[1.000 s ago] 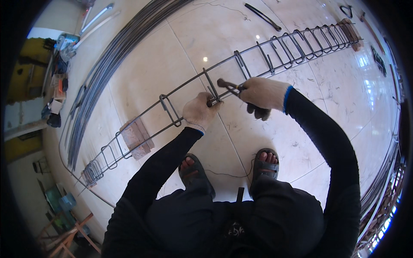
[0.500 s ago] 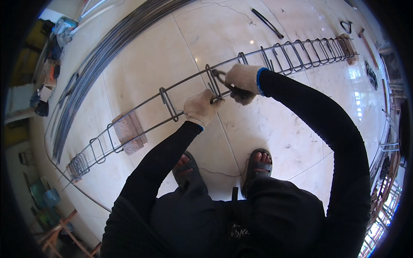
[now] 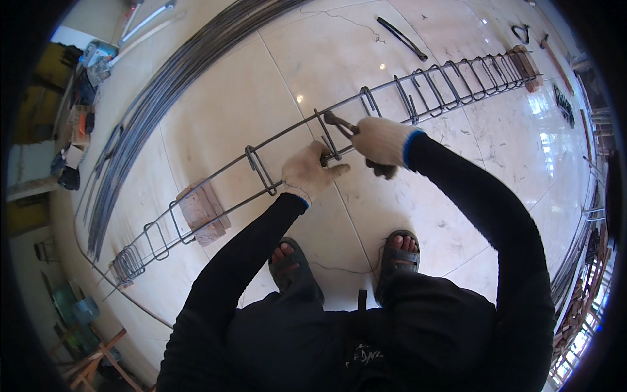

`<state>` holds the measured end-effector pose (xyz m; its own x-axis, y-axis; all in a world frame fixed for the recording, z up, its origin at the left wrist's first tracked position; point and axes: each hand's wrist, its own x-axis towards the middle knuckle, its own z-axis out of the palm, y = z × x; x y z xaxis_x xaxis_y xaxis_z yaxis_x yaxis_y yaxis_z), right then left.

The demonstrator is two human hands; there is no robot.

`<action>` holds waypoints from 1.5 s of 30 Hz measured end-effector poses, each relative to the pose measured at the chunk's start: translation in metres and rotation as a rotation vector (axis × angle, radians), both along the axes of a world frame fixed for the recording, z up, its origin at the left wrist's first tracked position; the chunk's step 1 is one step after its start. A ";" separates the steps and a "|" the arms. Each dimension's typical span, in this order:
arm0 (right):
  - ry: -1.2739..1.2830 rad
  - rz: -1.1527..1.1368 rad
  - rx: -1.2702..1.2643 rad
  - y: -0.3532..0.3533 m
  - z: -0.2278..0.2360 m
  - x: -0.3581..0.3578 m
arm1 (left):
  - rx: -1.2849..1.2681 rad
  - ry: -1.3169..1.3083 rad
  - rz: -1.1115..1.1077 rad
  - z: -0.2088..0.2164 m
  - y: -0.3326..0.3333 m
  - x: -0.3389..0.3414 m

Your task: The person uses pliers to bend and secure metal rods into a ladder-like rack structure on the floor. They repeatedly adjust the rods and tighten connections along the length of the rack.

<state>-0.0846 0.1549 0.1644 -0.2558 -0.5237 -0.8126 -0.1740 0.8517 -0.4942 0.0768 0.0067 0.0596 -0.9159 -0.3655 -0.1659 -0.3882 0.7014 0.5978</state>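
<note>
Rebar cage [image 3: 282, 135] is laid diagonally across the tiled floor [image 3: 450, 202], in front of the feet, and propped on brown blocks, one of them the brick [image 3: 208, 212] left of centre. Pincers [image 3: 341, 123] are held in the clenched grip of the gloved right hand [image 3: 384, 142], head pointed left, just beside a stirrup [image 3: 328, 134] near mid-cage. Left hand [image 3: 307, 171], also gloved, is placed at the cage's lower bar by that stirrup's near end; thumb is spread from forefinger, but whether the bar is gripped by the other fingers cannot be told. Stirrups are bunched at the cage's left end and spaced in a row toward the right. A bundle of steel rods [image 3: 163, 75] is laid at upper left, well apart from the hands. A dark elongated tool [image 3: 401, 39] is left on the floor beyond the cage. Dark sandals [image 3: 399, 256] are worn, planted on the near side.
</note>
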 end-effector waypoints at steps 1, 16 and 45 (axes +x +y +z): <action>0.131 0.191 -0.047 0.012 -0.005 0.001 | 0.038 -0.011 -0.013 0.004 -0.001 0.003; -0.013 -0.728 -0.313 0.126 -0.003 0.126 | 1.381 0.079 0.579 -0.040 -0.035 -0.059; -0.735 -1.118 -0.663 0.102 -0.074 0.110 | -0.445 -0.084 -0.228 0.026 -0.020 -0.038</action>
<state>0.0256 0.2566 0.0907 -0.4133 -0.6547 -0.6329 0.8533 -0.0357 -0.5202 0.0386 -0.0131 0.0859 -0.9708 -0.2095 -0.1166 -0.2292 0.9537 0.1950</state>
